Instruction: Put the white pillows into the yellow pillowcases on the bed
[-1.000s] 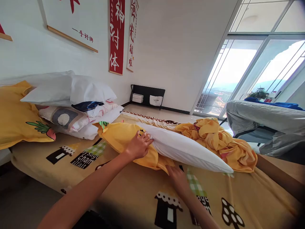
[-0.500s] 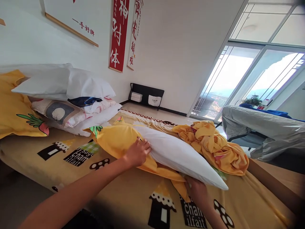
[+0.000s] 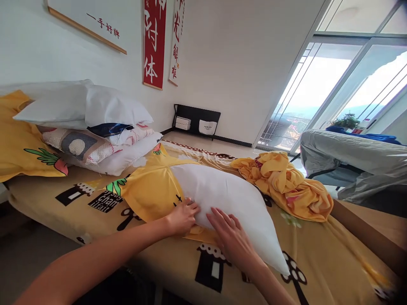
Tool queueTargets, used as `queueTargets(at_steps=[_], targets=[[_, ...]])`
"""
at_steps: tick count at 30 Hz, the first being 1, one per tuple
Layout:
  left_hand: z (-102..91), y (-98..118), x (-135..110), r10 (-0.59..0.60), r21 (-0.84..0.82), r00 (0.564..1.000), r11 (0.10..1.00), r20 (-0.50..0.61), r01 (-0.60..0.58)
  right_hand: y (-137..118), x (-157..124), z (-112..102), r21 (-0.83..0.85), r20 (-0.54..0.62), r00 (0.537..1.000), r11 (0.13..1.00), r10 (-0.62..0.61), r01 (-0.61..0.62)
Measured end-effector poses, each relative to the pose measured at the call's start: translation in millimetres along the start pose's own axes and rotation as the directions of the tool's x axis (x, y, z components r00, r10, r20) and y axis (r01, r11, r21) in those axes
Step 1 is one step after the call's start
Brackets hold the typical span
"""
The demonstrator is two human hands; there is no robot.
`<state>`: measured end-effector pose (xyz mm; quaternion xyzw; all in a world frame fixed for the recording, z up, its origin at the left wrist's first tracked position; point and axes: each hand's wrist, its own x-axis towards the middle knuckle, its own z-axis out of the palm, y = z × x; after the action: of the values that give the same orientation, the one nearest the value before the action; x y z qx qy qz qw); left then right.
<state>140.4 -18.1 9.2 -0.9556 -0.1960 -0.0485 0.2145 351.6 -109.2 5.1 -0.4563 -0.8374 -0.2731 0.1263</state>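
Observation:
A white pillow (image 3: pixel 222 199) lies on the bed, its left end tucked inside a yellow pillowcase (image 3: pixel 152 190) printed with a carrot. My left hand (image 3: pixel 182 216) pinches the edge of the pillowcase opening where it meets the pillow. My right hand (image 3: pixel 230 237) lies flat on the pillow's near side with its fingers spread. Both forearms reach in from the bottom of the view.
The bed has a tan sheet (image 3: pixel 318 250) with cartoon house prints. A stack of pillows (image 3: pixel 92 127) sits at the left by the wall. Crumpled yellow cloth (image 3: pixel 286 182) lies behind the pillow. A grey-covered chair (image 3: pixel 346 161) stands at right before the glass doors.
The pillow has turned flatter toward me and sits deeper in the pillowcase. My right hand came out from under the pillow's lower end and now rests on top of it.

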Motion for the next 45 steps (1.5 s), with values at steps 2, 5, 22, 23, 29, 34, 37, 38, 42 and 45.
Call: queueTargets(at_steps=[2, 5, 22, 23, 29, 34, 37, 38, 42, 45], targets=[[-5.2, 1, -2, -0.006, 0.011, 1.000, 1.000, 0.013, 0.006, 5, 8, 18, -0.125, -0.033, 0.997, 0.990, 0.067, -0.071], [-9.7, 7, -4, 0.012, 0.036, 0.999, 0.999, 0.040, -0.014, 14, 9, 40, -0.234, -0.126, 0.981, 0.956, 0.149, -0.176], [-31.4, -10, 4, -0.321, 0.036, 0.921, 0.947, 0.220, 0.321, 43, 50, 2, -0.154, 0.065, 0.990, 0.979, -0.127, 0.136], [-32.9, -10, 5, -0.313, -0.003, 0.916, 0.946, 0.251, 0.324, 43, 53, 0, -0.156, 0.074, 0.988, 0.977, -0.136, 0.146], [-46.4, 9, 12, -0.238, -0.209, 0.957, 0.940, 0.164, 0.269, 35, 90, -27, -0.091, 0.150, 0.966, 0.970, -0.211, 0.226], [-53.6, 12, 17, -0.289, -0.323, 0.954, 0.913, -0.076, 0.250, 26, 127, -42, -0.016, 0.228, 0.953, 0.978, -0.200, 0.209], [-50.5, 2, 17, -0.286, -0.338, 0.951, 0.912, -0.120, 0.232, 25, 130, -28, 0.067, 0.260, 0.957, 0.991, -0.127, 0.113], [-48.1, -2, 17, -0.265, -0.337, 0.957, 0.918, -0.122, 0.211, 25, 126, -21, 0.119, 0.270, 0.957, 0.990, -0.104, 0.074], [-37.8, -16, 16, -0.197, -0.331, 0.976, 0.931, -0.093, 0.157, 19, 94, 11, 0.281, 0.322, 0.943, 0.960, -0.087, -0.007], [-32.3, -29, 16, -0.313, -0.381, 0.950, 0.880, -0.013, 0.285, 2, 71, 23, 0.296, 0.330, 0.934, 0.954, -0.138, 0.036]])
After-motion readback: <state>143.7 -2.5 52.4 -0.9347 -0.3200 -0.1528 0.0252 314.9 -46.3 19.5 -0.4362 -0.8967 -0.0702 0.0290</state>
